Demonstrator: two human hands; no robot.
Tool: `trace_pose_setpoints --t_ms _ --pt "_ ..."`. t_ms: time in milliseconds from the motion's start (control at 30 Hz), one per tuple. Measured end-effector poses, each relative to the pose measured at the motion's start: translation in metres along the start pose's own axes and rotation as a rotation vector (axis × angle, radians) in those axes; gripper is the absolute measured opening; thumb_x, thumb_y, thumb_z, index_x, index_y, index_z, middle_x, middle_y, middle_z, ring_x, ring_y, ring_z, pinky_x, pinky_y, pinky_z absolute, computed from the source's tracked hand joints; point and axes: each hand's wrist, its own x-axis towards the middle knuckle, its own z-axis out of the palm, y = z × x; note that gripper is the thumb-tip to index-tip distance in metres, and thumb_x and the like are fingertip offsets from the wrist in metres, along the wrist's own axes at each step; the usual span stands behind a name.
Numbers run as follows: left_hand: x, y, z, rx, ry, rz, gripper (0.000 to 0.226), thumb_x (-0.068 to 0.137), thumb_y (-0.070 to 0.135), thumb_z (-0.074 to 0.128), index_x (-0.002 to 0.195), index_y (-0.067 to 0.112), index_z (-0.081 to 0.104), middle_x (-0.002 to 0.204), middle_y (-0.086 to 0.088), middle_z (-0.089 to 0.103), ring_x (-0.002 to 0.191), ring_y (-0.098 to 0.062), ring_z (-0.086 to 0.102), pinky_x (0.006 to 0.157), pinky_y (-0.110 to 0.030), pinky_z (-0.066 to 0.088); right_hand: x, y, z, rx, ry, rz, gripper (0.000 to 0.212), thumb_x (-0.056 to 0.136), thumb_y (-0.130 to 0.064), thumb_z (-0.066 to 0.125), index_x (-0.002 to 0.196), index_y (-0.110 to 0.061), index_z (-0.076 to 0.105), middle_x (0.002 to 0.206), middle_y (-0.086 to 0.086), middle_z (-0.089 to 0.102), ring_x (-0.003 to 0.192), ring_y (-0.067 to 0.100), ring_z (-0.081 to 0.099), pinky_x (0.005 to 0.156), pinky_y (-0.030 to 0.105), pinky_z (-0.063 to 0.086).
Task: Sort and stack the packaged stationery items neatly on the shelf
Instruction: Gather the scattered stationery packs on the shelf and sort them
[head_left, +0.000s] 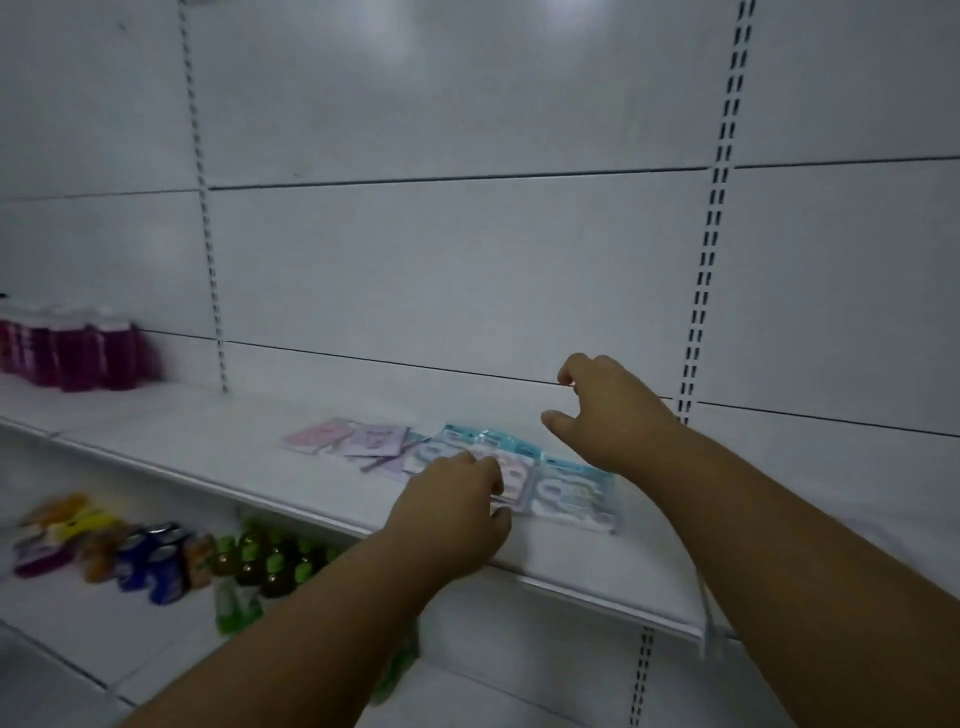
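Note:
Several flat stationery packets lie in a loose row on the white shelf (311, 483). At the left are a pink packet (317, 435) and a lilac packet (375, 440); blue-topped packets (574, 491) overlap at the right. My left hand (453, 506) reaches onto the shelf and pinches the near edge of a pale pink packet (511, 480) in the middle of the blue ones. My right hand (605, 415) hovers above the back of the blue packets, fingers loosely curled, holding nothing. The frame is blurred.
Pink bottles (72, 353) stand at the shelf's far left. On the lower shelf sit coloured drink packs (150, 561) and green-capped bottles (265, 561). Slotted uprights (701, 291) run up the white back panel. A thin white strip hangs from the shelf edge (706, 618).

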Motion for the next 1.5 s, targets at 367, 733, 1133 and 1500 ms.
trace_pose_setpoints --t_ms 367,733,1133,1500 --pt "0.029 -0.149 -0.02 -0.063 0.01 -0.153 0.028 0.091 0.041 0.058 0.111 0.023 0.062 0.111 0.003 0.065 0.098 -0.013 0.059 0.083 -0.025 0.046 0.096 -0.118 0.076 0.016 -0.089 -0.125 0.046 0.087 -0.045 0.059 0.124 -0.02 0.048 0.122 0.006 0.051 0.1 0.024 0.056 0.08 0.033 0.045" --pt "0.101 -0.246 0.001 -0.031 -0.056 -0.121 0.034 0.09 0.041 0.055 0.116 0.019 0.059 0.115 -0.005 0.058 0.104 -0.024 0.059 0.088 -0.033 0.048 0.145 -0.149 0.136 -0.037 -0.126 0.063 0.043 0.087 -0.043 0.06 0.12 -0.018 0.05 0.117 0.007 0.053 0.096 0.023 0.054 0.078 0.033 0.043" --pt "0.128 -0.332 0.012 -0.009 -0.105 0.05 0.033 0.088 0.037 0.052 0.114 0.018 0.059 0.113 -0.006 0.058 0.104 -0.027 0.056 0.088 -0.036 0.048 0.153 -0.199 0.22 -0.258 -0.362 0.33 0.053 0.085 -0.051 0.058 0.122 -0.013 0.053 0.121 0.01 0.062 0.108 0.026 0.057 0.086 0.033 0.044" --pt "0.134 -0.35 0.013 0.212 -0.242 -0.102 0.036 0.088 0.039 0.048 0.119 0.022 0.052 0.124 -0.004 0.059 0.115 -0.025 0.052 0.091 -0.036 0.039 0.167 -0.219 0.216 -0.305 -0.511 0.459 0.032 0.089 -0.032 0.056 0.108 -0.008 0.062 0.083 0.006 0.055 0.097 0.026 0.059 0.084 0.033 0.046"
